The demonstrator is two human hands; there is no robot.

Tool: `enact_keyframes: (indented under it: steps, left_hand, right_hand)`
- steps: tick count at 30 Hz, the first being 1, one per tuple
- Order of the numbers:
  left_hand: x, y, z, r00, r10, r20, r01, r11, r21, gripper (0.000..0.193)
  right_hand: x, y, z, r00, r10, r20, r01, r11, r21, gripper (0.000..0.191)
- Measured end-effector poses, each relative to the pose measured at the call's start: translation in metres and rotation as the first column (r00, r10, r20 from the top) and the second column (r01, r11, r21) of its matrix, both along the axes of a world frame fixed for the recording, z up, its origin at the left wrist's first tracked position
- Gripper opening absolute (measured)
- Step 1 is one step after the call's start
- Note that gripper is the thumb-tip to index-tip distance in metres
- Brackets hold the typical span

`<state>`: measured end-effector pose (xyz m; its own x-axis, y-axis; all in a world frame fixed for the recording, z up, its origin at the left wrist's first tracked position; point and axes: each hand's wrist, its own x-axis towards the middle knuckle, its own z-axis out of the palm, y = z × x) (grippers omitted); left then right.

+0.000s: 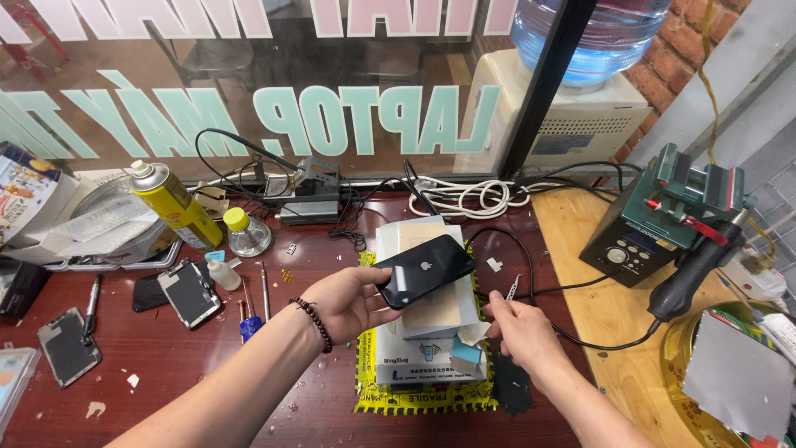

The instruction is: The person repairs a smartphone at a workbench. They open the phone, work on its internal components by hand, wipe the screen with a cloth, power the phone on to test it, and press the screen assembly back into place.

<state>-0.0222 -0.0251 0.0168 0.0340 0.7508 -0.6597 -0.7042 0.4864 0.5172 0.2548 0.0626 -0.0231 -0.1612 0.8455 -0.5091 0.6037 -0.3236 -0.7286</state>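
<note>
My left hand (348,300) grips a black smartphone (424,270) by its lower end and holds it back-side up above a white box-shaped heating pad (414,365). A beaded bracelet sits on that wrist. My right hand (516,328) hovers just right of the phone with fingers pinched on a thin metal tool (512,289), tweezers by the look of it. A black cable runs behind that hand.
Left on the red-brown bench lie a yellow spray can (174,203), a small round bottle (246,233), screwdrivers (251,309) and phone parts (191,292). A hot-air station (655,224) with its black handle (692,270) stands right. White coiled cable (473,197) lies by the glass wall.
</note>
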Motion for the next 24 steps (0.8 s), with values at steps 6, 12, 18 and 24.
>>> enact_keyframes:
  steps: [6,12,18,24]
  left_hand:
    - [0.004,-0.015,0.036,0.987,0.012,0.158,-0.029,0.994,0.109,0.022]
    - [0.011,-0.019,0.07,0.986,-0.104,0.13,0.061,0.952,0.301,0.029]
    - [0.013,-0.022,0.093,0.99,-0.129,0.048,0.099,0.912,0.399,0.035]
    - [0.011,-0.014,0.101,0.971,-0.21,0.115,0.149,0.908,0.392,0.051]
  right_hand:
    - [-0.008,-0.004,0.048,0.98,-0.135,0.147,0.038,0.848,0.528,0.052]
    - [-0.058,-0.021,0.115,0.737,0.022,-0.676,0.046,0.996,0.082,0.039]
    - [-0.077,-0.03,0.148,0.723,0.026,-0.691,0.046,0.995,0.085,0.026]
    - [-0.071,-0.03,0.159,0.775,0.0,-0.631,0.042,0.998,0.051,0.026]
